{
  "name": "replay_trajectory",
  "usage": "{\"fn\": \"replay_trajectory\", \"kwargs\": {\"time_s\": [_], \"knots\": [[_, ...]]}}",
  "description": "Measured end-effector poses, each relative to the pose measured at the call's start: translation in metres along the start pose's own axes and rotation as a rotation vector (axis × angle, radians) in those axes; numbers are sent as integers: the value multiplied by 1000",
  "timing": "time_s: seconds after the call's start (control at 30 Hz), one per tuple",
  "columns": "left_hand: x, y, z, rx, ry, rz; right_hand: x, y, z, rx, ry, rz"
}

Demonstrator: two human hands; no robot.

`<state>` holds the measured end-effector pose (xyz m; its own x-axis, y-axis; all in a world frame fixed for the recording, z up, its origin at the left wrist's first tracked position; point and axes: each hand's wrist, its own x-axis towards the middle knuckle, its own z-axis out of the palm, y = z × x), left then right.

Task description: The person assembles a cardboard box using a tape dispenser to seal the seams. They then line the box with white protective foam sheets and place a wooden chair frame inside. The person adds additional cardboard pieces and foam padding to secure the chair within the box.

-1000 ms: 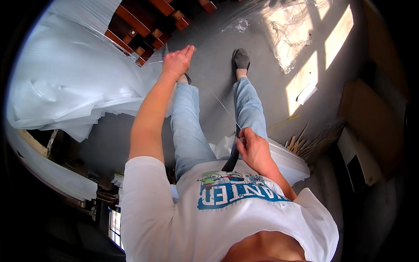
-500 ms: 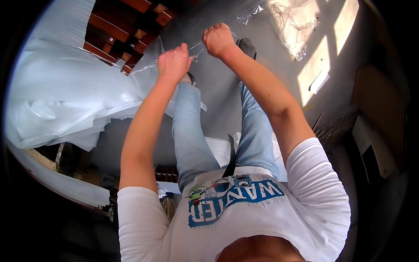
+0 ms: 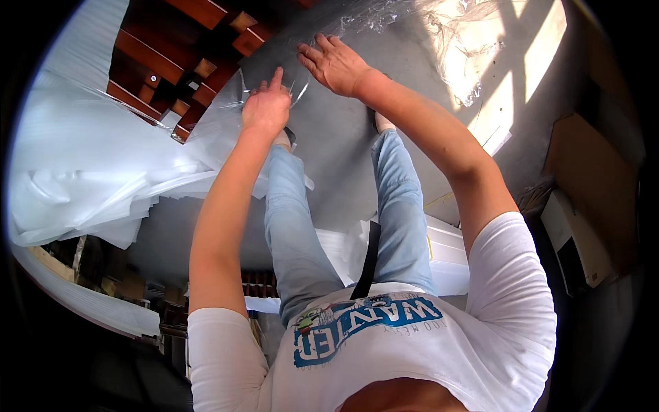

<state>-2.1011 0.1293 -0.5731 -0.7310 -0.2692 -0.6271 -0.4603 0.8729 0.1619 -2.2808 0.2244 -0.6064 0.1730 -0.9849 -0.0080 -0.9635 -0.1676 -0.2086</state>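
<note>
My left hand [image 3: 268, 106] is in the upper middle, its index finger stretched out and its other fingers curled on clear plastic film [image 3: 223, 108]. The film spreads leftward from this hand to the dark red wooden pieces, and thin shiny strands of it show right of the fingers. Farther forward and to the right, my right hand [image 3: 336, 65] has its fingers apart, with nothing visible in them. Beyond that hand, more clear film [image 3: 367, 19] trails over the grey floor.
Stacked dark red wooden pieces [image 3: 161, 62] stand at the upper left beside white foam sheets [image 3: 103, 137]. Crumpled clear plastic [image 3: 456, 48] lies in sunlight at the upper right. Brown cardboard [image 3: 594, 185] and a white box [image 3: 575, 240] are at the right. White panels [image 3: 449, 257] lie behind my legs.
My right hand has opened from a fist and moved slightly left. My left hand has shifted a little left and down, its index finger now extended. The wooden pieces appear farther left in view.
</note>
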Motion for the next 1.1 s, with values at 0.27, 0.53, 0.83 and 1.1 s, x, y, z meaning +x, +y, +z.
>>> {"fn": "replay_trajectory", "kwargs": {"time_s": [0.27, 0.53, 0.83, 1.1], "knots": [[-6, -32, 45, -186, 101, -39, -103, -20, -60, 381, -206, 299], [4, -114, 73, 27, -110, -105, -381, 117, -309, -167, -673, 1234], [-22, -50, 73, -177, 44, -300, -114, 40, -78, 330, -424, 165], [33, -19, 39, -132, -141, -364, 26, 51, 99, 109, -478, 353]]}}
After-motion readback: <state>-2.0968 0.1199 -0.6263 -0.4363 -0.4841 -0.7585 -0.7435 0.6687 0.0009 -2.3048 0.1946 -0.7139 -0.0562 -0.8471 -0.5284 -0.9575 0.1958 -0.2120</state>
